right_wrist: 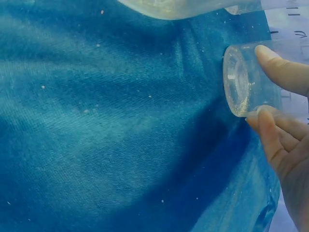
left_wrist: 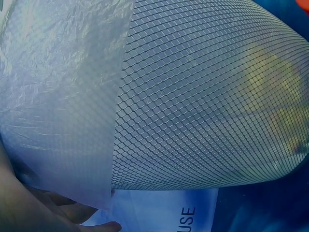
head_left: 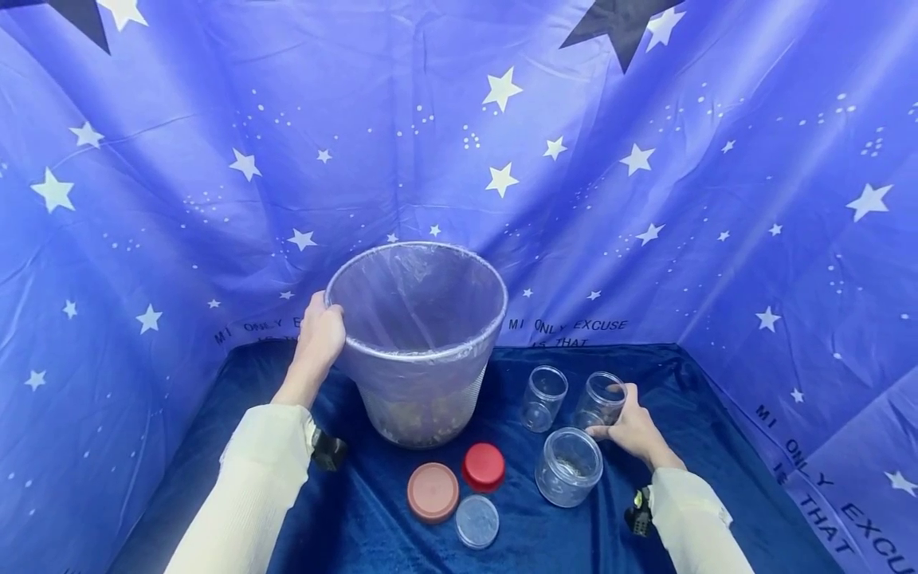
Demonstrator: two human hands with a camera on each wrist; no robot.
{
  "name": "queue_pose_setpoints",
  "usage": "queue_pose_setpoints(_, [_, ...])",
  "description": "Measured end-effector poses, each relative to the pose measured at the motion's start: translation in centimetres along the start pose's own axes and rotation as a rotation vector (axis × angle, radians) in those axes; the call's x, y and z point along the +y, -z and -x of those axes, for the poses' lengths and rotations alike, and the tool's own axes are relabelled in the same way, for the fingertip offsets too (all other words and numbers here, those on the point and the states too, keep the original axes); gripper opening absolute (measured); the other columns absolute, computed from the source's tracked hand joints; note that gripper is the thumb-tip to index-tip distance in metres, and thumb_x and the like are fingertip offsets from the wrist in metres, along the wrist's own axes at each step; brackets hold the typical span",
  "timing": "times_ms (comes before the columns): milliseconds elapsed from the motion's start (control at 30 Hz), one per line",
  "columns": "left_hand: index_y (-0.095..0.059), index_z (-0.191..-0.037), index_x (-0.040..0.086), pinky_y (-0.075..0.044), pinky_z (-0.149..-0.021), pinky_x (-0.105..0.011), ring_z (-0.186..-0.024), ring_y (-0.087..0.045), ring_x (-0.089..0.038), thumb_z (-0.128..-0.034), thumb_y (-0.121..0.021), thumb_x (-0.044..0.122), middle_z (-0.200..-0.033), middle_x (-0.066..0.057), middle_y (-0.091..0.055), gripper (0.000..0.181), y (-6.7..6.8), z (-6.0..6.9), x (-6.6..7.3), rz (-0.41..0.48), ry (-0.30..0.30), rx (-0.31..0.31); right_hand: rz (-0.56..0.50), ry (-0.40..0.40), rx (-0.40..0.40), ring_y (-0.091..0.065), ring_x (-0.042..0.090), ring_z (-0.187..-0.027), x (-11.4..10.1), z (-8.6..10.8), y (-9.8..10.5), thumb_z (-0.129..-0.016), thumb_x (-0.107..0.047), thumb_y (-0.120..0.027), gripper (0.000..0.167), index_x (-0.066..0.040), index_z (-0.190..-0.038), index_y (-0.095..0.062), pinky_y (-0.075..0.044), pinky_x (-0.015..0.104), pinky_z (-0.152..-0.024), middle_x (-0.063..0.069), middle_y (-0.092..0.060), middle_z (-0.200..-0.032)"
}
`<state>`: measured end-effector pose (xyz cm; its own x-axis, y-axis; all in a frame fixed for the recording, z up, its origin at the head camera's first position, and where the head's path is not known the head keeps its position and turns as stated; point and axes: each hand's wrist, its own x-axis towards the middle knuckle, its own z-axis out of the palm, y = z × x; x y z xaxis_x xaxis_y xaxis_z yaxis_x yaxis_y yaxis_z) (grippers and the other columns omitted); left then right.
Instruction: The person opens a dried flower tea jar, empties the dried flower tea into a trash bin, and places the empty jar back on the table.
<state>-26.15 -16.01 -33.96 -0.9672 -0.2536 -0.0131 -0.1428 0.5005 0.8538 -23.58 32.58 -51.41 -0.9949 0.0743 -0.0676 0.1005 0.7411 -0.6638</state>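
Observation:
My left hand grips the left rim of a mesh wastebasket lined with a clear plastic bag. Yellowish contents show through the mesh near its bottom in the left wrist view. On the right, my right hand holds a clear jar, thumb on one side and fingers on the other; small bits lie at its base. Left of that jar stands a second clear jar. A wider clear jar stands in front, with some residue inside.
Three lids lie in front of the wastebasket: a salmon one, a red one and a translucent one. Dark blue cloth covers the table. A starry blue curtain surrounds it at the back and sides.

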Motion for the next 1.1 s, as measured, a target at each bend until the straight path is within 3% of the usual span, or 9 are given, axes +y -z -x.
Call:
queue_pose_setpoints(600, [-0.032,-0.15,0.005,-0.026,-0.118,-0.054,-0.143,-0.035,-0.037,-0.0966,-0.03,0.018,-0.151,-0.02,-0.042,0.055,0.0,0.0,-0.1,0.014,0.011,-0.002,-0.048,0.015,0.052,-0.067,0.036,-0.102,0.3,0.8,-1.6,-0.076,-0.032,-0.085,0.098,-0.003,-0.141,-0.019,-0.048,0.046,-0.087,0.03,-0.065,-0.115])
queue_pose_setpoints(1100, [-0.034,-0.15,0.004,-0.028,-0.117,-0.054,-0.143,-0.036,-0.038,-0.0965,-0.032,0.017,-0.15,-0.02,-0.043,0.055,-0.1,0.2,0.0,0.032,0.011,0.016,-0.044,-0.007,0.019,-0.065,0.035,-0.104,0.0,0.9,-1.5,-0.078,-0.034,-0.083,0.091,-0.002,-0.141,-0.026,-0.049,0.045,-0.089,0.028,-0.064,-0.118])
